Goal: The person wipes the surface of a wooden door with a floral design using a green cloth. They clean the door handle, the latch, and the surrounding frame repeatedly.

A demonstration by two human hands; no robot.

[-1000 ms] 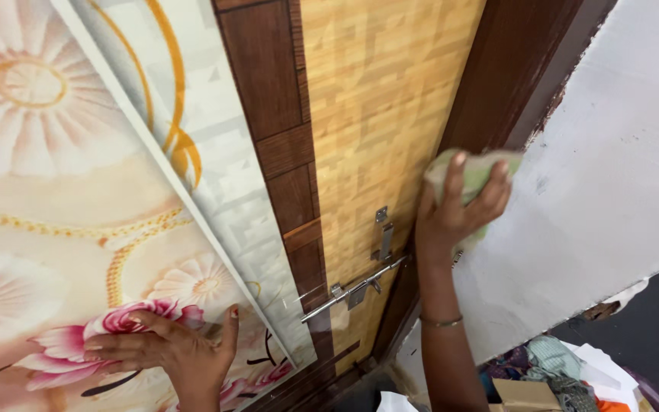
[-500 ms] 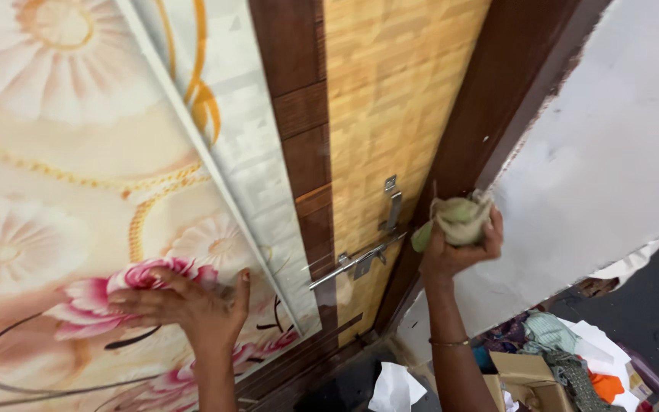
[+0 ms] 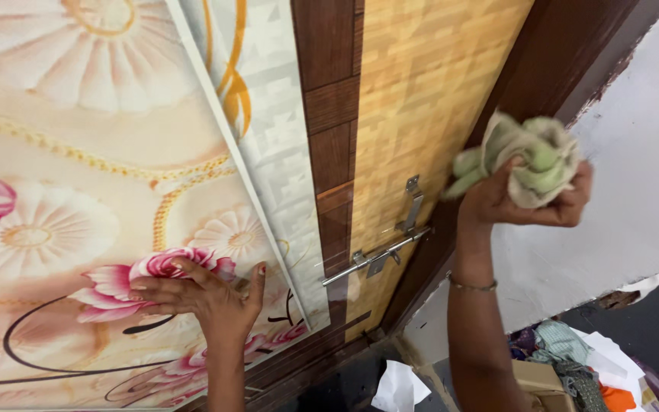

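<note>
My right hand (image 3: 524,200) grips a bunched green and beige cloth (image 3: 526,156), held up against the dark brown door frame (image 3: 551,72) where it meets the white wall (image 3: 634,191). A thin bangle sits on that wrist. My left hand (image 3: 207,296) lies flat, fingers spread, on a glossy flower-printed panel (image 3: 78,191), over a pink flower. Between the hands is a yellow wood-grain door (image 3: 421,107) with a metal sliding bolt (image 3: 379,255) and a small hasp above it.
A pale patterned panel strip (image 3: 276,152) and a dark brown wood strip (image 3: 329,137) run beside the door. Low at the right lie a cardboard box (image 3: 535,378), piled clothes (image 3: 562,343) and white paper (image 3: 398,385) on a dark floor.
My right hand has bunched the cloth, dropped toward the bolt, then risen up and to the right along the frame. My left hand stays pressed on the flower panel. The view has shifted.
</note>
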